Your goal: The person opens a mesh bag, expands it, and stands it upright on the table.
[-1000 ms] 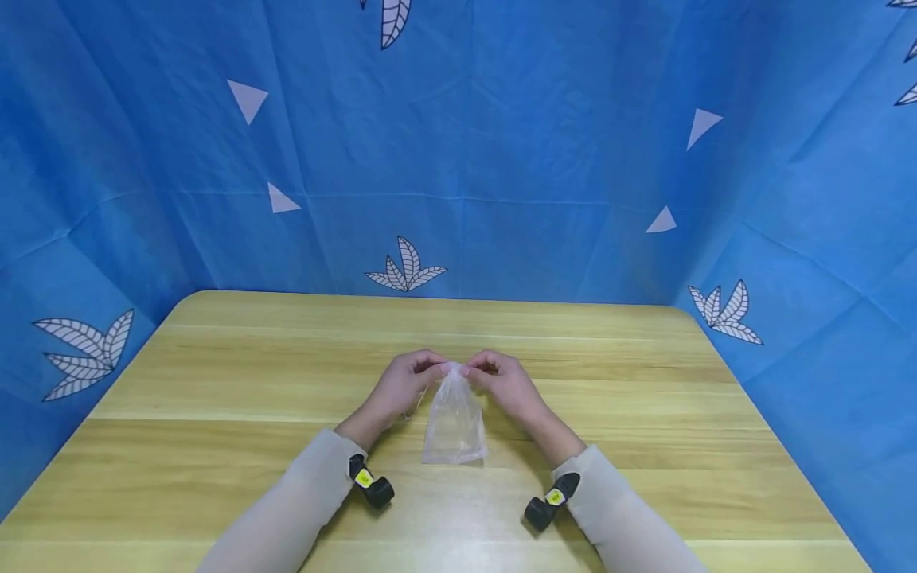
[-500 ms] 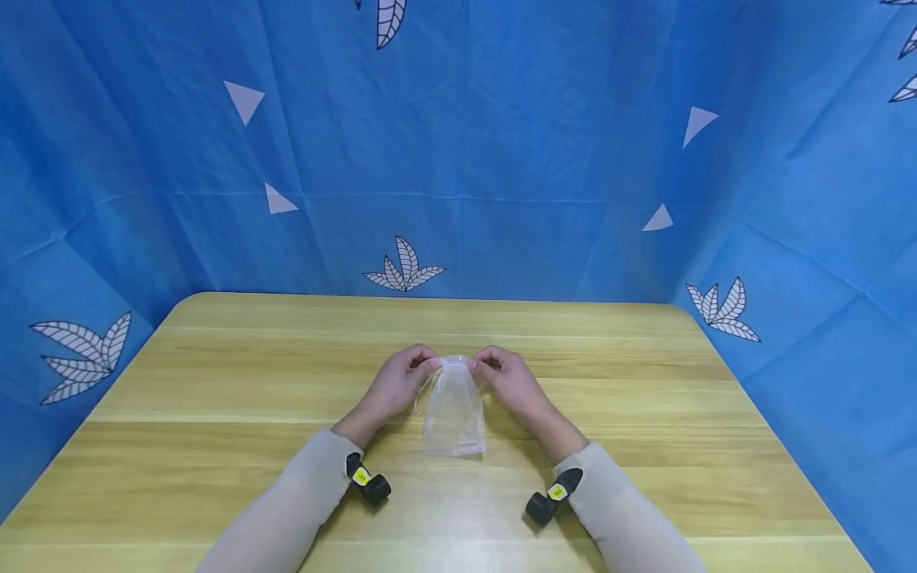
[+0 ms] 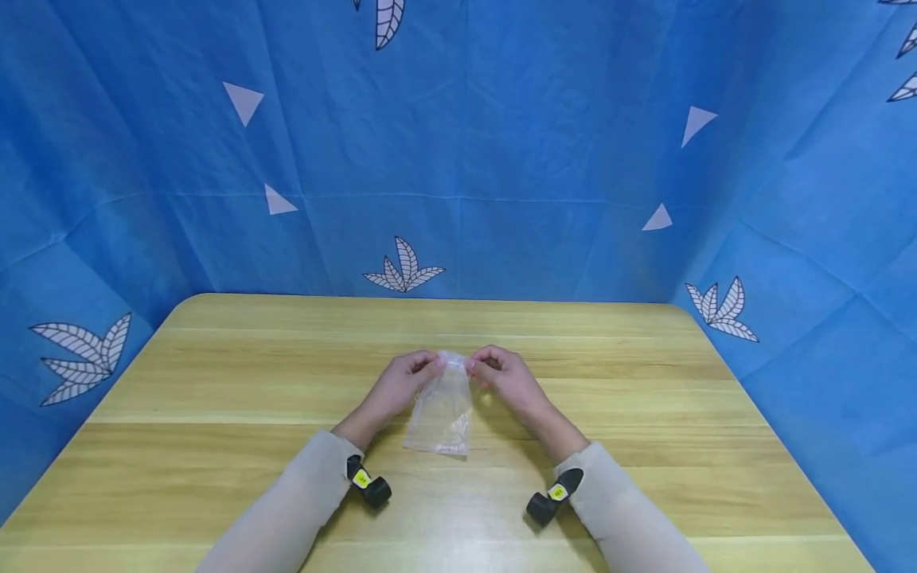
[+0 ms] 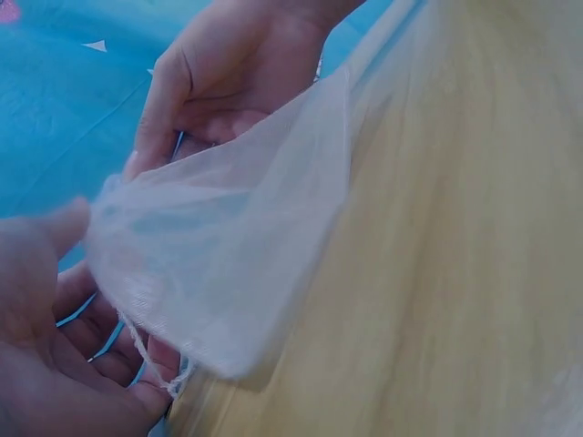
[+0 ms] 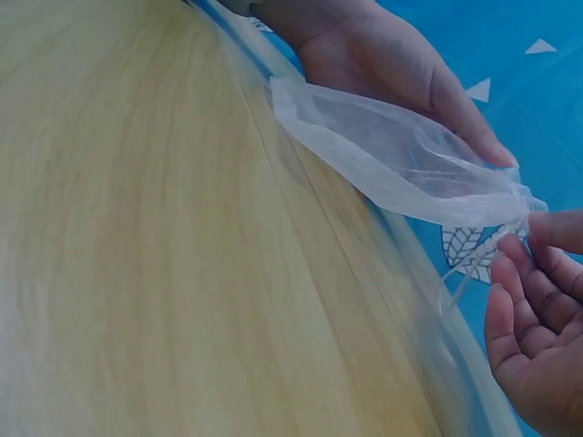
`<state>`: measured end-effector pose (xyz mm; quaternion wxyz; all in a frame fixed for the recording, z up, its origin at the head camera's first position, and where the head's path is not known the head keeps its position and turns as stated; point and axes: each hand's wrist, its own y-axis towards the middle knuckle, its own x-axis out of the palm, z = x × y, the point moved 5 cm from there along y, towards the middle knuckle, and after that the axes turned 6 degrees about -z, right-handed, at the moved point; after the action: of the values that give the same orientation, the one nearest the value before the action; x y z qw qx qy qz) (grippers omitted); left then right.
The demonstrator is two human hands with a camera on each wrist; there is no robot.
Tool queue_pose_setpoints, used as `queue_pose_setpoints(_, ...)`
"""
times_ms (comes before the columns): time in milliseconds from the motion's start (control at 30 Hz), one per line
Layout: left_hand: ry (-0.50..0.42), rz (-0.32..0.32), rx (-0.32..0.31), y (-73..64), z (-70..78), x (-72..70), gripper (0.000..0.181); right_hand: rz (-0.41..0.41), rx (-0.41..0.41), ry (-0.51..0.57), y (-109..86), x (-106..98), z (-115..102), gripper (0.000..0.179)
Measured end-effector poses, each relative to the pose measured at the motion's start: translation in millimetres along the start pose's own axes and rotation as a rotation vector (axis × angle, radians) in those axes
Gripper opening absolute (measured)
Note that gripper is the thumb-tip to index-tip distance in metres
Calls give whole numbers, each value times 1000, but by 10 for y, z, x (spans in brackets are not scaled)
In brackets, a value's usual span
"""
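A sheer white drawstring pouch (image 3: 439, 414) hangs by its gathered top between both hands, its flat bottom end toward me. My left hand (image 3: 402, 387) pinches the left side of the neck with thumb and fingers. At the right side of the neck, my right hand (image 3: 510, 383) pinches the fabric in the same way. In the left wrist view the pouch (image 4: 232, 246) spreads out below the fingers, and a thin cord (image 4: 137, 341) dangles by the left fingers. Another cord (image 5: 465, 273) shows by the right hand in the right wrist view. The pouch looks see-through.
The hands are above a wooden table (image 3: 236, 374) with rounded far corners. Behind it and at both sides hangs a blue curtain (image 3: 544, 151) printed with white leaves and triangles. Each sleeve cuff carries a black wrist camera (image 3: 376, 491).
The pouch's neck, bunched tight a second ago, has been spread wider as the hands moved slightly apart. Its lower end has since swung to the left.
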<state>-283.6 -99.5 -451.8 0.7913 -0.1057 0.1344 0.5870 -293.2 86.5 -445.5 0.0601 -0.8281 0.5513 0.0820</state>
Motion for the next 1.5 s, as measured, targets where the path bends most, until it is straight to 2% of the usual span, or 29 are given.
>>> queue_pose_setpoints(100, -37, 0, -8, -5, 3, 17, 29, 4, 8, 3, -5, 12, -6, 20)
queue_pose_setpoints(233, -77, 33, -18, -12, 9, 22, 26, 14, 13, 3, -7, 33, -6, 21)
queue_pose_setpoints(367, -68, 81, -25, -5, -7, 13, 26, 55, -15, -46, -4, 31, 9, 24)
queue_pose_setpoints(467, -55, 112, -27, 1, -23, -1, 25, 81, -50, -121, -14, 28, -15, 24)
queue_pose_setpoints(667, -91, 146, -16, 1, -28, -19, 24, 9, -84, -207, -11, 77, -48, 25)
queue_pose_setpoints(833, -115, 128, -7, 5, -13, 11, 24, -41, -71, -180, -5, 97, -33, 27)
queue_pose_setpoints(1100, -127, 57, -8, 19, -24, 72, 18, 31, -14, -83, -4, 41, 5, 20)
queue_pose_setpoints(1267, -98, 40, -10, 5, -16, 76, 14, 68, -26, -103, 1, 14, 23, 18)
queue_pose_setpoints(1500, -69, 56, -37, -4, -19, 45, 13, 110, -30, -153, -12, -14, 23, 20)
